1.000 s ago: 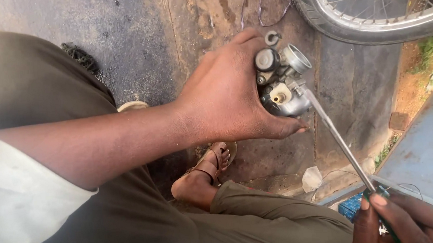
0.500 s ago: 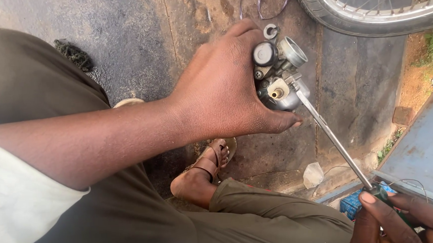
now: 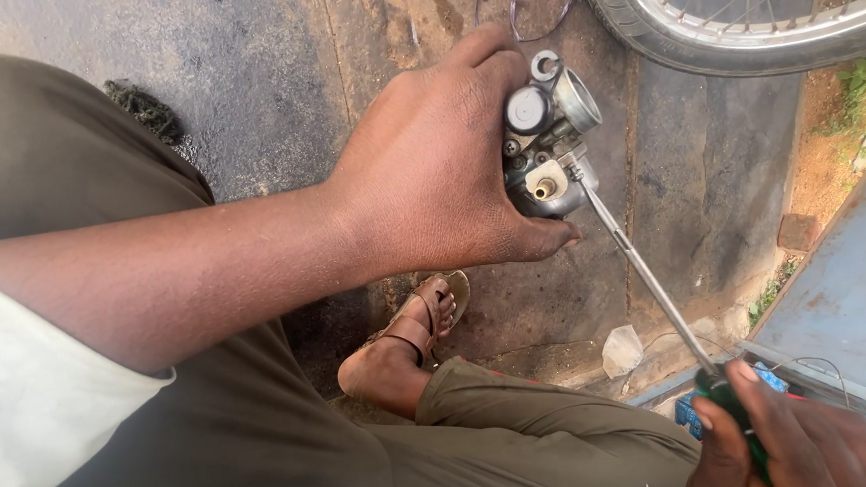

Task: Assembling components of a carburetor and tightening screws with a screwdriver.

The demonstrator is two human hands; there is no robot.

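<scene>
My left hand (image 3: 438, 168) grips a small metal carburetor (image 3: 547, 141) held up over the ground, with its round ports and brass fitting facing me. A long screwdriver (image 3: 645, 276) runs from the lower right up to the carburetor, its tip set against the body beside the brass fitting. My right hand (image 3: 786, 443) is closed on the screwdriver's dark green handle at the bottom right corner, and is partly cut off by the frame.
A spoked motorcycle wheel (image 3: 740, 24) lies at the top right. My sandalled foot (image 3: 414, 340) rests on stained, oily concrete (image 3: 272, 73). A grey-blue slab (image 3: 848, 318) and a scrap of clear plastic (image 3: 622, 350) lie at the right; a dark rag (image 3: 149, 108) is at upper left.
The screwdriver handle has turned a little in my right hand, which has shifted its grip. My left hand and the carburetor have stayed almost still.
</scene>
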